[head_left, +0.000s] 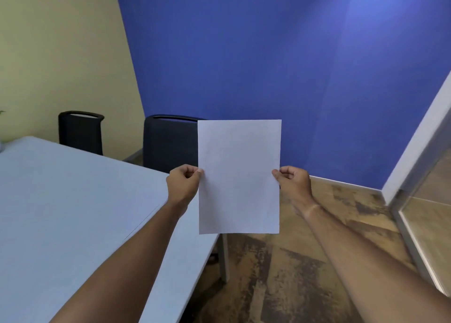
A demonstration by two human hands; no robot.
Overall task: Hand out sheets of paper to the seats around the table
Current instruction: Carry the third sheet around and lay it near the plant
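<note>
A blank white sheet of paper [239, 176] is held upright in the air at the middle of the view, past the right end of the white table [61, 213]. My left hand [184, 183] pinches its left edge and my right hand [294, 182] pinches its right edge, both about halfway up. A faint outline on the table near my left forearm may be another sheet; I cannot tell. Two dark chairs stand at the table's far side: one [81, 132] near the yellow wall, one [169, 144] partly hidden behind the sheet.
A blue wall runs behind the chairs and a yellow wall lies to the left. A glass door with a metal frame [415, 200] stands at the right. Wood-patterned floor [305, 261] lies to the right of the table, whose leg [223, 257] shows below the sheet.
</note>
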